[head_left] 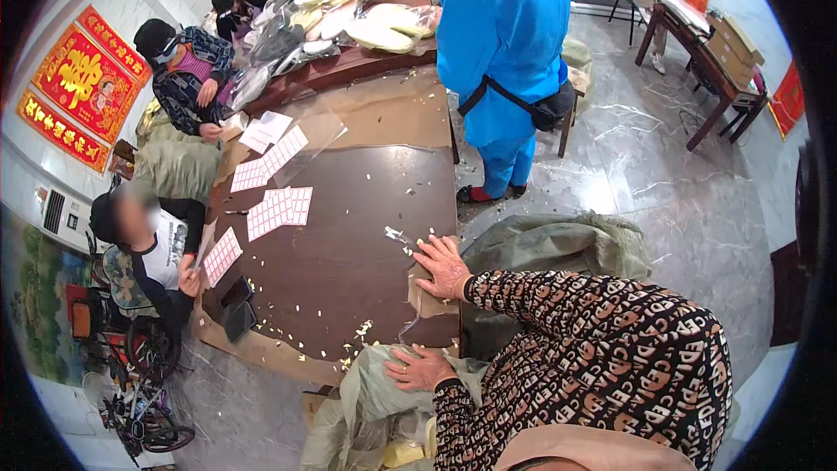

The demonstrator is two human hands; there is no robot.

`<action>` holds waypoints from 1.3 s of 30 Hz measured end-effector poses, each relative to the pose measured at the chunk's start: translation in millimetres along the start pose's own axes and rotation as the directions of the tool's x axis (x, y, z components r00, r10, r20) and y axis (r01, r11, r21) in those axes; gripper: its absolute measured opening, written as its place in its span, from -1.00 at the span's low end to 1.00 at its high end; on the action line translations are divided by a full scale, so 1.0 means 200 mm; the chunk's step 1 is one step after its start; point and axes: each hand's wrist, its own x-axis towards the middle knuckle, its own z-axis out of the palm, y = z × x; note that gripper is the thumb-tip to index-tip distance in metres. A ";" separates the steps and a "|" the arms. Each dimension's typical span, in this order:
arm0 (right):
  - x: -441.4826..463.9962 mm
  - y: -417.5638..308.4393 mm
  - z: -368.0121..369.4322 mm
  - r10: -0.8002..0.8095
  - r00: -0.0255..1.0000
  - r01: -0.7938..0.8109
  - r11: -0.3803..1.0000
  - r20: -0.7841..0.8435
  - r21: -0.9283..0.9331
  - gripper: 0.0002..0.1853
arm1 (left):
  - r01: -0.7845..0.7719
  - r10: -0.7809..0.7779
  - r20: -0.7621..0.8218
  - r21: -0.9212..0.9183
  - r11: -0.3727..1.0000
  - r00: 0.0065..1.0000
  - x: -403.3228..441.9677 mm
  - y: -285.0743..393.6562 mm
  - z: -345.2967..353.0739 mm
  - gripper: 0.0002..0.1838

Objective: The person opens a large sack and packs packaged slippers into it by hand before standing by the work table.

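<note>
My right hand [445, 266] lies with fingers spread on the edge of the brown table [349, 209], beside a torn piece of brown cardboard [429, 298]. It holds nothing. My left hand [421, 369] rests, fingers stretched, on a grey-green woven sack [357, 392] at the table's near corner. A ring shows on one of its fingers. Inside the sack's opening are pale yellow pieces [403, 453], partly hidden by the fabric. Close to my right hand lies a small clear plastic scrap [397, 235]. Small yellowish bits [362, 331] are scattered between the hands and farther left.
Sheets of red-and-white labels [279, 212] and a dark phone-like object [237, 310] lie on the table. Wrapped insole-like pieces [384, 26] pile up at the back. A person in blue [501, 44] stands beyond; another person [153, 244] sits left holding label sheets. Another sack [558, 242] stands beside my right arm.
</note>
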 end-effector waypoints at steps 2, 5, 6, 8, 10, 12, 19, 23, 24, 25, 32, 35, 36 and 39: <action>0.00 0.00 0.00 0.001 1.000 -0.001 1.000 0.006 -0.002 -0.34 | -0.004 0.004 0.002 0.022 1.000 1.000 0.00 0.00 -0.01 -0.41; 0.00 0.00 -0.01 0.004 1.000 -0.004 1.000 0.009 -0.001 -0.33 | 0.001 -0.001 0.000 0.015 1.000 1.000 0.00 0.01 -0.01 -0.42; 0.00 0.00 -0.01 0.004 1.000 -0.004 1.000 0.010 -0.001 -0.33 | 0.003 -0.003 -0.002 0.012 1.000 1.000 0.00 0.01 -0.01 -0.42; 0.00 0.00 0.00 0.003 1.000 -0.003 1.000 0.010 -0.001 -0.33 | 0.004 -0.004 0.006 0.001 1.000 1.000 0.00 0.00 -0.01 -0.41; 0.00 0.00 0.00 0.003 1.000 -0.003 1.000 0.011 0.000 -0.33 | 0.006 -0.006 0.020 -0.019 1.000 1.000 0.00 0.01 -0.01 -0.39; 0.00 0.00 0.00 0.001 1.000 -0.001 1.000 0.005 0.001 -0.33 | 0.004 -0.004 0.019 -0.014 1.000 1.000 0.00 0.01 -0.01 -0.39; 0.00 0.00 -0.02 -0.031 0.998 0.031 0.999 -0.050 -0.011 -0.37 | 0.005 -0.005 -0.012 0.038 0.999 1.000 -0.01 0.00 0.00 -0.42; 0.01 -0.01 -0.02 -0.033 0.999 0.032 0.999 -0.041 -0.008 -0.36 | -0.008 0.009 -0.019 0.034 0.999 1.000 0.00 0.00 0.00 -0.40; 0.01 0.00 -0.02 -0.027 0.999 0.027 1.000 -0.036 -0.008 -0.36 | -0.008 0.008 -0.016 0.035 0.999 1.000 0.00 0.00 -0.01 -0.40; 0.01 0.00 -0.02 -0.020 0.999 0.020 1.000 -0.032 -0.008 -0.35 | -0.009 0.009 -0.013 0.036 0.999 1.000 0.00 0.01 -0.01 -0.40; 0.01 -0.01 -0.02 -0.027 0.999 0.027 1.000 -0.030 -0.010 -0.35 | -0.010 0.011 -0.027 0.037 0.999 1.000 0.00 0.00 0.00 -0.39; 0.01 0.00 -0.02 -0.022 0.999 0.022 1.000 -0.035 -0.011 -0.35 | -0.022 0.023 -0.036 0.034 0.999 0.999 0.00 0.00 0.01 -0.40; 0.01 0.00 -0.01 -0.022 0.999 0.022 1.000 -0.039 -0.007 -0.35 | -0.017 0.018 -0.025 0.039 0.999 1.000 0.00 0.00 0.01 -0.40; 0.01 0.00 -0.01 -0.020 0.999 0.020 1.000 -0.045 -0.001 -0.35 | -0.007 0.008 -0.005 0.050 0.999 1.000 0.00 0.00 0.01 -0.40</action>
